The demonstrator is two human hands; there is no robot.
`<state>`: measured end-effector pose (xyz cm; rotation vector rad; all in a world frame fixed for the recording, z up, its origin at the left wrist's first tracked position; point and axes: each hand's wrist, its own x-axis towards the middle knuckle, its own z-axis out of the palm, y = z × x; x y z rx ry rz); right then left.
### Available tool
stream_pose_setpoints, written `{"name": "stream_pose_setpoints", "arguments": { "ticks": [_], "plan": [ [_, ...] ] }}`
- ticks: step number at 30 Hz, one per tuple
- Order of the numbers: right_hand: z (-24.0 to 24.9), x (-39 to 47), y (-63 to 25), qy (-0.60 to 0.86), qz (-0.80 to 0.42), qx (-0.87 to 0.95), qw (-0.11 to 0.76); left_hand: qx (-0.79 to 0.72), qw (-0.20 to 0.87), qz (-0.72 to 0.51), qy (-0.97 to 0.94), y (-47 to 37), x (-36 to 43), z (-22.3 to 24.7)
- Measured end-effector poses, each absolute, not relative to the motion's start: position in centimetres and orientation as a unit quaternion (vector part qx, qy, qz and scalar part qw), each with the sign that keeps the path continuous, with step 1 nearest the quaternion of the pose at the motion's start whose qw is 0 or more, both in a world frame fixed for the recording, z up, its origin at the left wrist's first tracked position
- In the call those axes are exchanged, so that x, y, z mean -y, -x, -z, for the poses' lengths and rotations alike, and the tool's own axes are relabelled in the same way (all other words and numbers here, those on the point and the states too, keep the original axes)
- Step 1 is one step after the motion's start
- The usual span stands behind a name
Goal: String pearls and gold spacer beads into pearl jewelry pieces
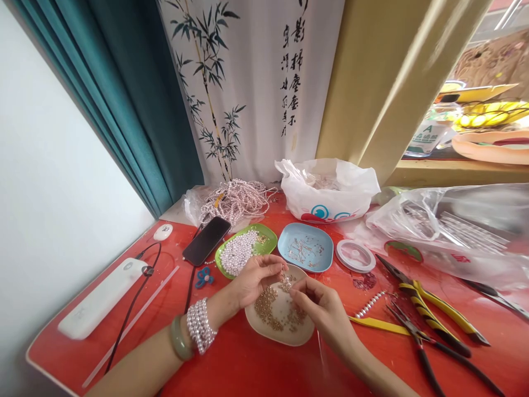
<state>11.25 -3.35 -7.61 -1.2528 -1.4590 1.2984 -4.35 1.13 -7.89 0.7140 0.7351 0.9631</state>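
Note:
Over a cream plate [281, 333] of small gold beads [266, 306], both my hands meet at its upper part. My left hand [259, 275], with pearl strands and a green bangle on the wrist, is closed, thumb and index finger together on a small beaded piece [286, 280]. From the right, my right hand [320, 300] pinches at the same piece, which is too small to make out fully. Behind my left hand lies a green plate [270, 236] with white pearl beads [238, 252]. A blue plate [326, 232] holds small metal pins.
Pliers [430, 314] and smaller pliers [413, 331] lie right, beside a yellow strip [380, 325]. Bead strands [242, 201], a white bag [330, 196] and a clear bag [454, 220] line the back. A phone [206, 241], white power bank [101, 298] and cable lie left.

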Motion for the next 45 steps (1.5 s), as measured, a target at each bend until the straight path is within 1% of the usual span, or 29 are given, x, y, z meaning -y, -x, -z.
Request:
{"name": "stream_pose_setpoints", "arguments": {
  "ticks": [15,37,45],
  "plan": [
    [7.72,3.36,-11.41,0.494,-0.52,0.579,0.387,-0.338,0.76,-0.447,-0.329,4.41,-1.15,7.99],
    [7.48,3.25,-11.26,0.49,-0.531,0.569,0.392,-0.342,0.757,-0.45,-0.328,4.28,-1.01,7.66],
    [7.66,3.2,-11.39,0.491,-0.518,0.572,0.405,-0.36,0.743,-0.448,-0.342,4.07,-0.8,7.41]
  ]
}}
